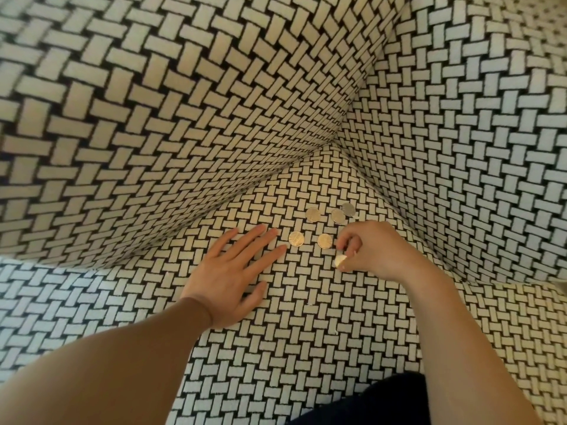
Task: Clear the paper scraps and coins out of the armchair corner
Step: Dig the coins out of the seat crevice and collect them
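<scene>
Five coins (313, 215) flat on the patterned seat cushion (306, 348), close in to the armchair corner: three in a back row, two nearer. Just right of the nearer pair, a small pale round piece (340, 260), coin or paper not clear, pinched between thumb and curled fingers of the right hand (376, 250). To the left, the left hand (236, 271) laid flat on the cushion, fingers straight and spread, tips just beside the nearest coin, holding nothing. Same woven pattern on the upholstered walls (153, 102) meeting behind; dark clothing (383, 400) at the bottom edge.
</scene>
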A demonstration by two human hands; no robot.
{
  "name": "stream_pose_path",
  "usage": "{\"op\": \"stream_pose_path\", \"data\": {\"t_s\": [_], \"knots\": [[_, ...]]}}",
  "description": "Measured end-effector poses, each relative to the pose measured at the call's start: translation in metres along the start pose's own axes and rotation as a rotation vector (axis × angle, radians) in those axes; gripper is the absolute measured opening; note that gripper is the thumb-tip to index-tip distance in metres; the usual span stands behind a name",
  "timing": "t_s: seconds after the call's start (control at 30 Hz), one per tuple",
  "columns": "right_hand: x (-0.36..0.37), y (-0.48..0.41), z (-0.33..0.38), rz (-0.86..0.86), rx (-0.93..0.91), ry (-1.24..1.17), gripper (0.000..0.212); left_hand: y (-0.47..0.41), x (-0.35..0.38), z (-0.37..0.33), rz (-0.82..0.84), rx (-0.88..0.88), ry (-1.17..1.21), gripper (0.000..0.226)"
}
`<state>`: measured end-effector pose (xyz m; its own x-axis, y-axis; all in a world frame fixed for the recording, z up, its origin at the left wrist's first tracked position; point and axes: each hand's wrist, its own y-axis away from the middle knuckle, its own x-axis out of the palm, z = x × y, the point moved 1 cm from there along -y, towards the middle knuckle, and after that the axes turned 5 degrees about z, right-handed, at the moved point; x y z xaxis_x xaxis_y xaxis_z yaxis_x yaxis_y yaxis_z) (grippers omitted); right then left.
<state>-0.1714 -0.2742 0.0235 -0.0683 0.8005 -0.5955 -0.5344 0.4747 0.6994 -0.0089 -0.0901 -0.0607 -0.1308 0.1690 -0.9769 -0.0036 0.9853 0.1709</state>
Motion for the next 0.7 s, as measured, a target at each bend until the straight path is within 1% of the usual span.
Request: {"op": "stream_pose_path", "data": {"t_s": [0.07,0.17,0.37,0.6,0.7], "knots": [[-0.0042,0.0044,-0.0029,-0.004,0.005,0.014,0.033,-0.0002,0.0003,0.0000,-0.005,0.001,0.006,0.063],[-0.0036,0.0058,-0.0055,0.034,0.020,0.028,0.035,-0.0001,0.0002,0.0000,-0.006,0.000,0.010,0.062],[-0.0006,0.0035,-0.0062,0.019,0.051,0.022,0.030,0.0000,0.0002,0.0000,-0.015,0.000,0.009,0.063],[0.0036,-0.0020,-0.0085,-0.084,0.119,0.114,0.027,0.0001,0.0012,0.0004,-0.017,0.007,0.009,0.063],[0.0046,-0.0013,-0.0075,-0.042,0.103,0.116,0.025,0.0000,0.0010,0.0004,-0.022,0.006,0.003,0.063]]}}
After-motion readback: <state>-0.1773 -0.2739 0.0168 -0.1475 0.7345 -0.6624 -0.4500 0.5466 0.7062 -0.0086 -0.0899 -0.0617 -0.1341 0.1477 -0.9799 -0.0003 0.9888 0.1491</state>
